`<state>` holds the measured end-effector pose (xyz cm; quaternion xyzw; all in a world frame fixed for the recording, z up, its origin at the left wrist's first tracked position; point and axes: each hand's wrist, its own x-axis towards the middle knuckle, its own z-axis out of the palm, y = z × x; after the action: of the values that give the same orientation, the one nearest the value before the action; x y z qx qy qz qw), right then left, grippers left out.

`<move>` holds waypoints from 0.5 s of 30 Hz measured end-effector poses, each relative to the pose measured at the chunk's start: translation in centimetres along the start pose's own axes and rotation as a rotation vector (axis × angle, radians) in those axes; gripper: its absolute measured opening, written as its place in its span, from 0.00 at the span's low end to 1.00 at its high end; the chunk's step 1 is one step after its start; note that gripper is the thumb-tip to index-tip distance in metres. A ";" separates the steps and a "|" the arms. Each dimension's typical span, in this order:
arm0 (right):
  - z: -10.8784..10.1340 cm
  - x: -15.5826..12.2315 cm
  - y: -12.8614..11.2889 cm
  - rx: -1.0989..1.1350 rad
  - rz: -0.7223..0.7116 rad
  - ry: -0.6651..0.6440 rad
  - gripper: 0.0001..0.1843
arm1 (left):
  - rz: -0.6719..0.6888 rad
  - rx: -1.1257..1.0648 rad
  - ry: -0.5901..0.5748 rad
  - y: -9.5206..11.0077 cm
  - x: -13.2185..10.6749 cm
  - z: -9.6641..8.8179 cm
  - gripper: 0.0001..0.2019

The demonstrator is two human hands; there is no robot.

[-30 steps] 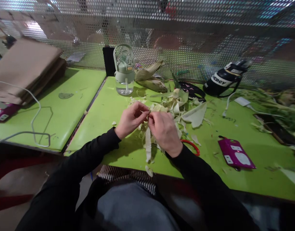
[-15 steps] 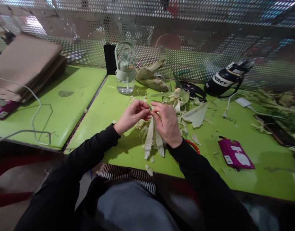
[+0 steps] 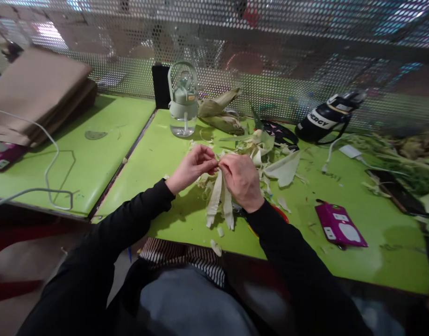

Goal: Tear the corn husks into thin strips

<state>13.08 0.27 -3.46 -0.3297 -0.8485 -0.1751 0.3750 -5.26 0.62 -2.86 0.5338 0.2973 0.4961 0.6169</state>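
Observation:
Over the green table (image 3: 172, 154) my left hand (image 3: 192, 166) and my right hand (image 3: 241, 180) meet fingertip to fingertip. Both pinch the top of pale corn-husk strips (image 3: 219, 200), which hang down from my fingers toward the table's near edge. A heap of loose husk pieces (image 3: 266, 154) lies just behind my hands. Two unpeeled corn cobs (image 3: 219, 112) rest further back by the mesh wall.
A clear water bottle (image 3: 182, 105) with a green lid stands at the back. A red ring (image 3: 280, 212) peeks out beside my right wrist. A magenta card (image 3: 340, 226), a phone (image 3: 396, 191), a black bag (image 3: 326, 116) and a white cable (image 3: 42, 172) lie around.
The husk now hangs as two separated strips instead of one. My hands have stayed together and shifted slightly up and away from me.

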 end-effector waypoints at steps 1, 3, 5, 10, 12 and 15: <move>0.0 0.0 0.0 0.014 0.012 0.000 0.06 | 0.006 -0.004 -0.007 0.0 0.0 0.0 0.09; -0.1 0.0 -0.1 0.076 0.061 0.005 0.07 | 0.023 0.000 -0.040 -0.1 0.0 0.0 0.10; -0.3 0.1 -0.2 0.196 0.162 0.005 0.07 | 0.047 0.010 -0.068 -0.1 -0.1 0.2 0.11; -0.5 0.4 -0.3 0.692 0.536 -0.100 0.08 | 0.085 0.143 -0.053 0.1 -0.4 0.6 0.10; -0.4 0.5 -0.2 0.824 0.638 -0.116 0.10 | 0.121 0.255 -0.015 0.2 -0.6 0.7 0.08; -0.2 0.5 -0.2 0.871 0.697 -0.109 0.11 | 0.170 0.404 0.049 0.3 -0.7 1.0 0.08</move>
<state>12.83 0.23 -2.91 -0.4139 -0.7015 0.3430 0.4679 -4.71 -0.42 -2.46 0.6574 0.3595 0.4896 0.4459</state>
